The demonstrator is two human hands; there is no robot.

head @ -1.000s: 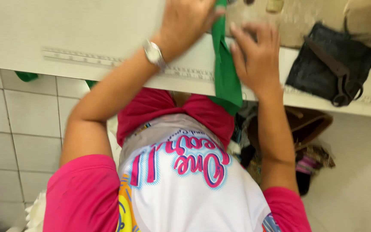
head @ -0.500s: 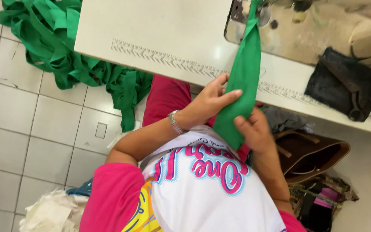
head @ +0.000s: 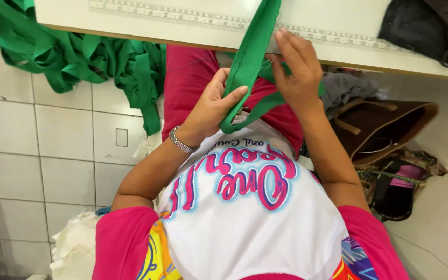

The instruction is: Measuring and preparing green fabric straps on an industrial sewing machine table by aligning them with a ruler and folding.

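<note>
A long green fabric strip runs down from the white table into my lap and folds back in a loop. My left hand, with a metal watch on the wrist, grips the strip near the fold. My right hand pinches the strip's upper part at the table's front edge, fingers closed around the cloth. Both hands sit over my pink trousers, just below the table edge.
A printed ruler runs along the table's front. A heap of green strips hangs off the table's left onto the tiled floor. A dark bag lies on the table at right. A brown handbag stands open on the floor at right. White cloth lies at lower left.
My hands came down from the tabletop to my lap, pulling the green strip with them. The strip now forms a loop between both hands. The view has shifted.
</note>
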